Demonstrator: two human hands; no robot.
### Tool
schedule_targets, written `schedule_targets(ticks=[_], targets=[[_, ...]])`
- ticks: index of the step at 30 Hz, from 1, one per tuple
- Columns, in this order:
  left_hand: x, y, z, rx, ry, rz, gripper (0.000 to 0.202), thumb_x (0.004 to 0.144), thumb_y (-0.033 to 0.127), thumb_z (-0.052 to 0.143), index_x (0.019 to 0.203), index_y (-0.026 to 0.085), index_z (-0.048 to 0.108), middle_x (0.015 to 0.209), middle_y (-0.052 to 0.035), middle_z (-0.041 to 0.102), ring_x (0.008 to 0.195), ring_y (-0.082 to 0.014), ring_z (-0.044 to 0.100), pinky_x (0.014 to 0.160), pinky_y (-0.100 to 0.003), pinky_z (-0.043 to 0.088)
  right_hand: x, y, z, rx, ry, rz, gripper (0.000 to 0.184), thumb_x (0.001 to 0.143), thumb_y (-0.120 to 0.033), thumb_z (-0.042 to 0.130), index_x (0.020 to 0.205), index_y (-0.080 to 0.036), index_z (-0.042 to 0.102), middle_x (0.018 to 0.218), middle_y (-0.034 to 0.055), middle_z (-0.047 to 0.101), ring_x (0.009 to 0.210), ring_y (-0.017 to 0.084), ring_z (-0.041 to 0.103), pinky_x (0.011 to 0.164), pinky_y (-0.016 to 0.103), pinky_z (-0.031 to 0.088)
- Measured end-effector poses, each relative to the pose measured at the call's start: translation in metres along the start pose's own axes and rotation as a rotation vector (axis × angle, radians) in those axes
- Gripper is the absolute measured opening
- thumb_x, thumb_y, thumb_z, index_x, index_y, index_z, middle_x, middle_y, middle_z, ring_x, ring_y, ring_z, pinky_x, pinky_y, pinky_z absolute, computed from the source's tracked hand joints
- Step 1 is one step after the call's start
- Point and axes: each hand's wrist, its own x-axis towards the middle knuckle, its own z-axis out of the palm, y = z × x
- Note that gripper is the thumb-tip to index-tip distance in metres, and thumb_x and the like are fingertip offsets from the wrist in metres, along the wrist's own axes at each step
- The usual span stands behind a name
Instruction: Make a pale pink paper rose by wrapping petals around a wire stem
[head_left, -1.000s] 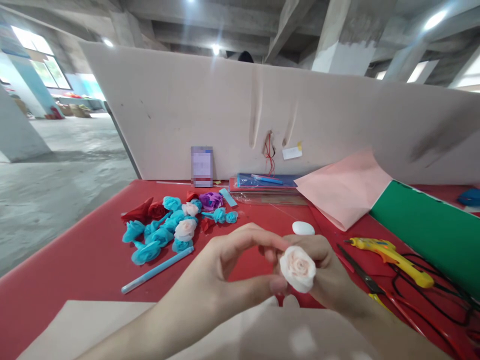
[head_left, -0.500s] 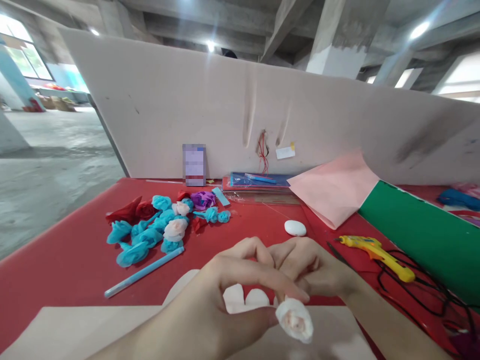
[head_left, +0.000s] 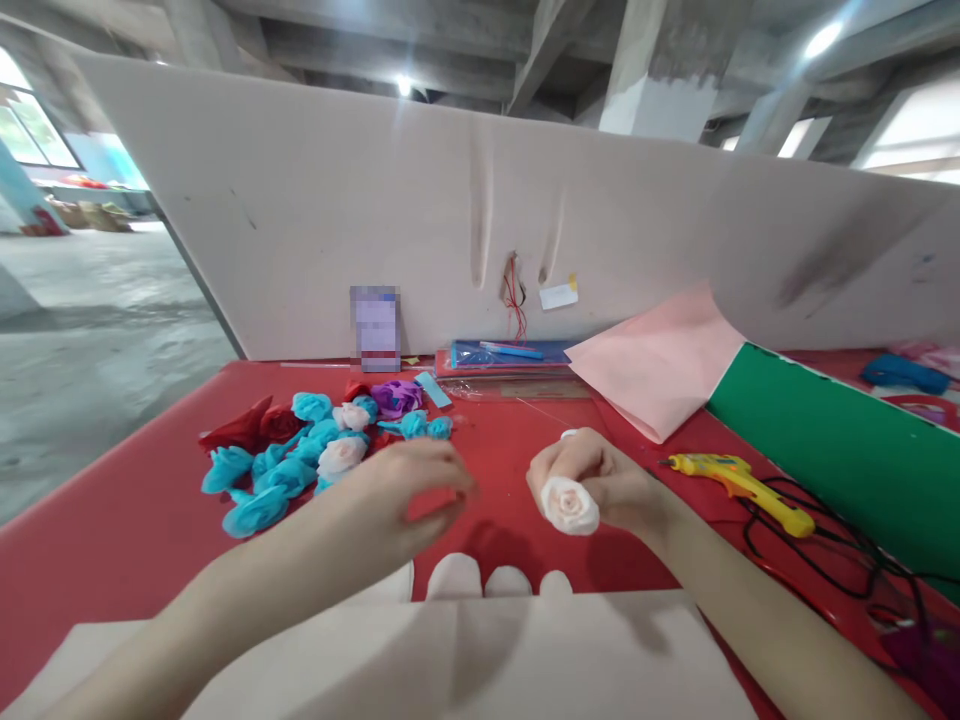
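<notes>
My right hand [head_left: 600, 475] is closed around the base of a small white paper rose [head_left: 570, 506], whose pale pink centre faces me. To its left, my left hand [head_left: 420, 490] hovers above the table with thumb and fingers apart, holding nothing. White rounded paper pieces [head_left: 454, 578] lie below the hands, partly covered by a large pale sheet [head_left: 420, 670]. A white oval object [head_left: 570, 434] is mostly hidden behind my right hand.
Blue, red, purple and pale pink paper flowers [head_left: 289, 470] are heaped at left on the red table [head_left: 112, 520]. A yellow glue gun [head_left: 739, 488] with black cable lies at right, near pink paper [head_left: 660, 370] and a green board [head_left: 817, 450]. A white partition [head_left: 322, 200] stands behind.
The hands were together at the rose; now they are apart. My left hand has let go and moved left, while the rose has risen in my right hand.
</notes>
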Motion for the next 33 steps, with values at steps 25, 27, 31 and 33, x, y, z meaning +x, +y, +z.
schedule_targets(ticks=[25, 27, 31, 33], targets=[[-0.064, -0.03, 0.077, 0.298, 0.168, 0.264, 0.025, 0.088, 0.006, 0.039, 0.088, 0.02, 0.06, 0.079, 0.0012, 0.069, 0.08, -0.014, 0.065, 0.103, -0.038, 0.033, -0.001, 0.011, -0.007, -0.049, 0.018, 0.139, 0.021, 0.081, -0.032, 0.065, 0.071, -0.014, 0.07, 0.06, -0.0005, 0.058, 0.051, 0.007, 0.044, 0.048, 0.021, 0.032], [-0.063, -0.031, 0.075, 0.304, 0.153, 0.268, 0.026, 0.089, 0.008, 0.039, 0.09, 0.021, 0.061, 0.08, 0.0012, 0.07, 0.08, -0.0143, 0.066, 0.101, -0.037, 0.036, 0.0, 0.011, -0.007, -0.054, 0.018, 0.149, 0.02, 0.081, -0.032, 0.065, 0.071, -0.015, 0.07, 0.06, -0.0007, 0.058, 0.051, 0.007, 0.044, 0.049, 0.022, 0.032], [-0.062, -0.034, 0.074, 0.306, 0.136, 0.26, 0.027, 0.091, 0.009, 0.038, 0.093, 0.022, 0.061, 0.081, 0.0015, 0.072, 0.079, -0.015, 0.067, 0.098, -0.037, 0.04, 0.0, 0.01, -0.006, -0.068, 0.028, 0.168, 0.02, 0.08, -0.032, 0.065, 0.07, -0.016, 0.07, 0.06, -0.0009, 0.057, 0.053, 0.008, 0.045, 0.049, 0.022, 0.033], [-0.063, -0.036, 0.074, 0.299, 0.134, 0.253, 0.026, 0.091, 0.009, 0.038, 0.097, 0.022, 0.06, 0.084, 0.0011, 0.072, 0.083, -0.0154, 0.067, 0.099, -0.037, 0.039, 0.0, 0.009, -0.006, -0.08, 0.04, 0.181, 0.022, 0.08, -0.034, 0.065, 0.069, -0.016, 0.069, 0.06, -0.0008, 0.057, 0.054, 0.008, 0.046, 0.049, 0.022, 0.034]])
